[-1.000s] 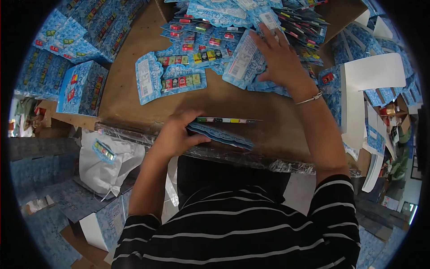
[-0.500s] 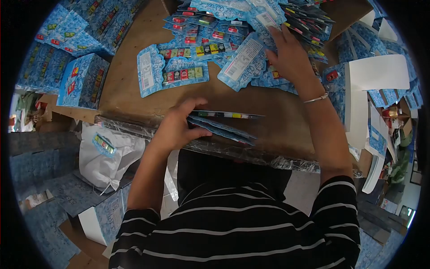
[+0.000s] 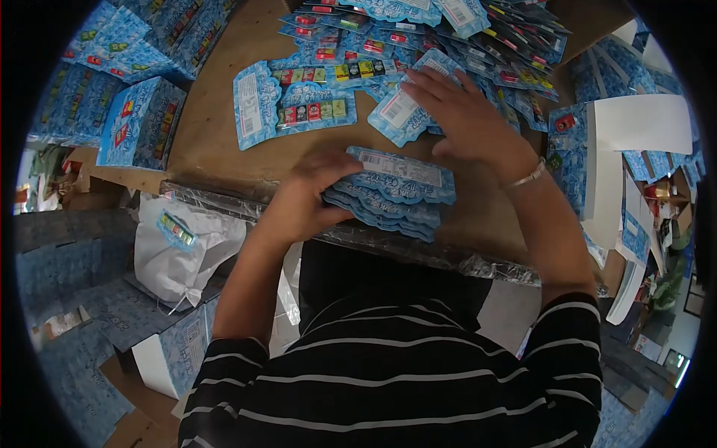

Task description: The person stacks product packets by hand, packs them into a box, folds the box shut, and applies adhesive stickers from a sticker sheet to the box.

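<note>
- The stack of blue cards (image 3: 399, 190) is by the near edge of the table (image 3: 209, 127), its layers fanned unevenly; the left hand (image 3: 302, 198) pinches its left end between thumb and fingers.
- I'd judge the cards light, thin and fairly stiff, their faces perhaps slick enough to slide. The best hold looks like the short end, across all layers, without crushing any packed pieces.
- The right hand (image 3: 474, 123) is spread, fingertips over a loose card (image 3: 399, 112); how hard it presses, I can't tell.
- Farther off lies a jumbled pile of cards (image 3: 515, 52).
- To the left, a label-side card (image 3: 254, 112) overlaps one showing small red, black and green pieces (image 3: 317, 112).
- White panels carry barcodes and fine print; the pale lettering is too small to read, and I can't make out a brand.
- At far left stands a blue box (image 3: 142, 123) with red patches.
</note>
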Motion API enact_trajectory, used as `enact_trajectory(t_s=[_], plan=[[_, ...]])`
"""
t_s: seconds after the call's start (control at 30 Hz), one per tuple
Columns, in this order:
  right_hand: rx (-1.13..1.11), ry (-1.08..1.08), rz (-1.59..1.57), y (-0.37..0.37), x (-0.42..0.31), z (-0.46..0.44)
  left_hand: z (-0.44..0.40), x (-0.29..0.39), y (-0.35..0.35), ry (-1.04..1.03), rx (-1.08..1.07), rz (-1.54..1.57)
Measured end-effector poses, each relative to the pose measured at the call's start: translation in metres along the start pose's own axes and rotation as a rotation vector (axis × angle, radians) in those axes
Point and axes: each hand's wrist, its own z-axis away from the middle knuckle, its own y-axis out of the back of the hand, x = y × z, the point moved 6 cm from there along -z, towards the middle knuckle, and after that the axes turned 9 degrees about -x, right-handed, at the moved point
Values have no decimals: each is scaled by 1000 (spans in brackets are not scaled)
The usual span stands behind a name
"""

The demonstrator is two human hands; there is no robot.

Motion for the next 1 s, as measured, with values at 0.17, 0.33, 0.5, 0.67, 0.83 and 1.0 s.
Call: enact_trajectory(t_s=[0.17,0.33,0.5,0.67,0.83,1.0], plan=[[-280,17,-160,-21,5,-15,3,5,3,-98,60,-103],[-400,-267,-538,22,-33,-4,4,-3,5,159,154,232],[-396,-340,-752,4,-29,17,0,-3,8,185,288,-123],[-648,-430,-979,-10,-14,39,-34,-2,7,33,137,-242],[-258,-392,-1339,-5,-11,72,-47,-10,-2,28,43,-111],[-141,-488,-1048,9,-33,94,-46,8,-32,252,89,17]])
